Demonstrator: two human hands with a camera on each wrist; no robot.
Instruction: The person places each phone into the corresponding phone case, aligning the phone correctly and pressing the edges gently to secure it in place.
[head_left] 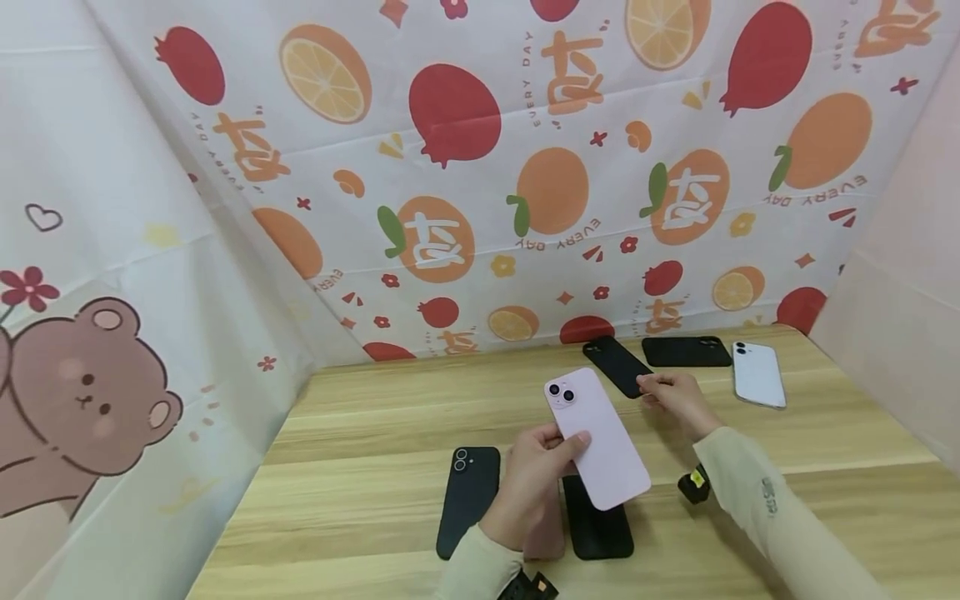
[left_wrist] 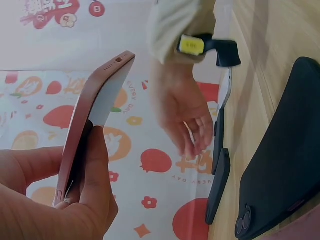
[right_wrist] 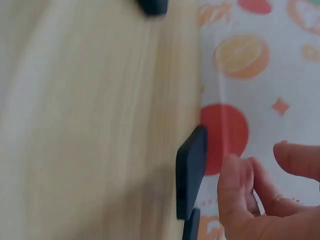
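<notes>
My left hand (head_left: 528,475) grips a pale pink phone (head_left: 600,433) by its side edges, raised over the table with its two-lens back toward the head camera. The left wrist view shows the same pink phone (left_wrist: 75,125) edge-on, thumb on one face and fingers on the other. At the back, my right hand (head_left: 681,400) hovers beside a black phone (head_left: 617,367) lying at a slant. In the right wrist view, the loosely bent fingers (right_wrist: 231,185) stand apart from that black phone (right_wrist: 191,170) and hold nothing.
Below the left hand lie a dark phone (head_left: 468,500), a partly hidden dusty-pink phone (head_left: 551,533) and another black phone (head_left: 600,533). Along the back are a black phone (head_left: 686,352) and a white phone (head_left: 759,375). A fruit-print cloth (head_left: 480,200) hangs behind the wooden table (head_left: 337,467).
</notes>
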